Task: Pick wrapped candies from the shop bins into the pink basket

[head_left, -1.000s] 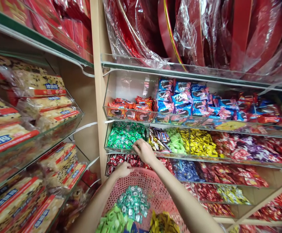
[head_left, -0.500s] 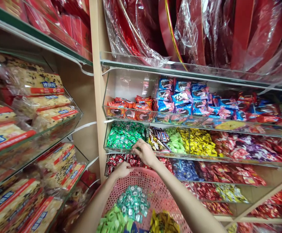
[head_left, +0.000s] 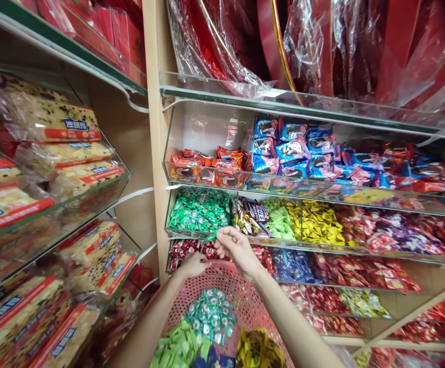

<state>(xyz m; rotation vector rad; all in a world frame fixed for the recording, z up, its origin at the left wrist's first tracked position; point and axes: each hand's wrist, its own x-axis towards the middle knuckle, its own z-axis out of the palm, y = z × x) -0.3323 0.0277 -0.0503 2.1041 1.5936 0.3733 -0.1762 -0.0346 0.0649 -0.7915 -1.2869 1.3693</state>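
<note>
My right hand (head_left: 238,251) pinches a green wrapped candy (head_left: 211,236) just in front of the bin of green candies (head_left: 199,210). Below it is a pink perforated basket (head_left: 251,301), whose far rim my left hand (head_left: 194,265) grips with curled fingers. Inside the basket lie separate heaps of green-and-silver candies (head_left: 211,313), light green candies (head_left: 180,345) and yellow candies (head_left: 258,350), with some dark blue wrappers at the bottom edge.
Glass-fronted shelves hold blue packets (head_left: 293,151), red packets (head_left: 228,171) and yellow candies (head_left: 318,222). Packaged bars (head_left: 69,125) fill shelves at the left. A wooden post (head_left: 154,153) divides the two units. Large red plastic-wrapped items stand above.
My right hand has drawn back from the green candy bin towards the basket, and a green candy now shows at its fingertips. My left hand stays on the rim.
</note>
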